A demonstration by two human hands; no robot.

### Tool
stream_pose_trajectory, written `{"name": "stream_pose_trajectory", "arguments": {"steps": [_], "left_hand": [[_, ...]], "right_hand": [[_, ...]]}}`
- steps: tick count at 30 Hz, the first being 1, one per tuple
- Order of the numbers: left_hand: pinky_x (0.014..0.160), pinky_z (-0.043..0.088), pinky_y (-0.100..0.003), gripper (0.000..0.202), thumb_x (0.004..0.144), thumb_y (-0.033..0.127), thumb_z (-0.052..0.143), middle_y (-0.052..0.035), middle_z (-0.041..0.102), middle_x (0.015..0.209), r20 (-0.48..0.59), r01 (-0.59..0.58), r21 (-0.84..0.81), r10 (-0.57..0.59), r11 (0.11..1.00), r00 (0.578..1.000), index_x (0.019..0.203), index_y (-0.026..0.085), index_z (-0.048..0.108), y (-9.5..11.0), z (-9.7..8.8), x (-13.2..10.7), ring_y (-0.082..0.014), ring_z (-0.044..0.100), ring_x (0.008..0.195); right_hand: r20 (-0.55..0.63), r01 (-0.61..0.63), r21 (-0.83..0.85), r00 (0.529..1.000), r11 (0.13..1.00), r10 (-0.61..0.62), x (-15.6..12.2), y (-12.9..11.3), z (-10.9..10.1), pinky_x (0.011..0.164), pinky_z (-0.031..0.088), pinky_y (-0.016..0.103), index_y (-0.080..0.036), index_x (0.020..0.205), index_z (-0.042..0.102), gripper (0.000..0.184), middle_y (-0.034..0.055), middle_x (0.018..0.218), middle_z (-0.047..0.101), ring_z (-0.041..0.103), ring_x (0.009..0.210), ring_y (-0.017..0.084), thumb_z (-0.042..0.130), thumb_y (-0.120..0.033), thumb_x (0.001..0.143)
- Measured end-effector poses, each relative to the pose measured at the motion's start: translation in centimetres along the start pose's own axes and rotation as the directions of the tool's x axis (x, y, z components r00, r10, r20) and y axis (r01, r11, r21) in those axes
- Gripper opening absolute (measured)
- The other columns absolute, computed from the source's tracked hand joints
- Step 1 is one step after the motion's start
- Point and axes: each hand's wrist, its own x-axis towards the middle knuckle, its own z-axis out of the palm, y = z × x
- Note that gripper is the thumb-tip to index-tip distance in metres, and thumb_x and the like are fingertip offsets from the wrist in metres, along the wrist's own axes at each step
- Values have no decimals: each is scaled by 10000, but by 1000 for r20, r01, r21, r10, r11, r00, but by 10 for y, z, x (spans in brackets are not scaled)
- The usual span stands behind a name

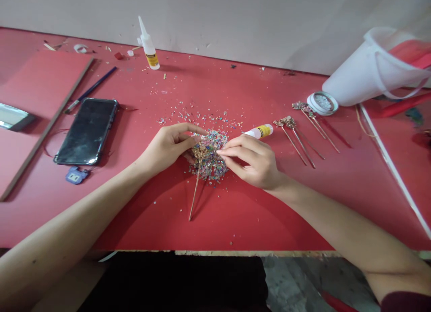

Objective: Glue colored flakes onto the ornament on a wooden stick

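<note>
My left hand (173, 143) is closed, thumb and fingers gripping the ornate head of a gold hairpin (195, 186). The hairpin's long stem slants down toward the table's front edge. Beneath its head lies a pile of small multicoloured shiny chips (215, 168). My right hand (251, 161) comes in from the right with thumb and fingertips pinched together over the pile, close to the hairpin's head. Whatever sits between those fingertips is too small to make out. Just behind the right hand lies a glue bottle (264, 131) with a yellow label, partly covered by it.
Several finished-looking gold hairpins (296, 141) lie to the right, beside a small round container (322, 103) and a tipped white bucket (363, 69). Another glue bottle (150, 51) stands at the back. A phone (87, 131), a brush (90, 90) and a board (37, 105) lie left.
</note>
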Motion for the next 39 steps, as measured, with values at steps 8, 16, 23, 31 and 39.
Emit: {"name": "stream_pose_trajectory", "arguments": {"steps": [8, 16, 23, 31, 39], "left_hand": [[487, 524, -195, 246, 844, 282, 582, 0, 636, 587, -7, 0, 3, 0, 1000, 1000, 1034, 135, 632, 2, 0, 0, -119, 634, 485], [481, 524, -180, 259, 838, 268, 586, 20, 602, 538, -11, -2, 8, 2, 1000, 1000, 1054, 137, 644, 4, 0, 0, -104, 618, 477], [484, 519, -171, 268, 836, 281, 589, 17, 600, 563, -14, 1, 11, -1, 1000, 1000, 1060, 145, 646, 4, 0, -1, -98, 616, 487], [484, 519, -174, 268, 834, 285, 589, 23, 597, 556, -17, 0, 17, 0, 1000, 1000, 1056, 147, 645, 4, 0, -1, -100, 616, 483], [505, 542, -193, 236, 835, 264, 589, 1, 642, 596, -5, 3, -40, -3, 999, 1000, 1029, 140, 639, 3, 1, -1, -106, 629, 497]], "right_hand": [[5, 0, -4, 1000, 1000, 0, 1, -2, -1, 700, 516, 301, -195, 922, 643, 163, 34, 847, 653, 607, 767, 136, 603, -101, 795], [-12, 8, 2, 1000, 1000, -8, 1, -2, -2, 696, 523, 311, -197, 944, 638, 194, 39, 859, 661, 608, 767, 141, 615, -94, 781], [7, 7, -5, 1000, 1000, -7, 1, -2, -2, 692, 518, 305, -204, 931, 639, 178, 33, 850, 656, 604, 758, 137, 611, -102, 788], [-7, -8, 8, 1000, 1000, 9, 1, -3, -3, 679, 517, 306, -213, 927, 636, 172, 27, 851, 655, 607, 751, 136, 601, -109, 795], [-2, -19, 19, 1000, 1000, 19, 1, -2, -3, 675, 513, 307, -211, 923, 640, 181, 29, 847, 656, 605, 750, 139, 610, -100, 784]]}}
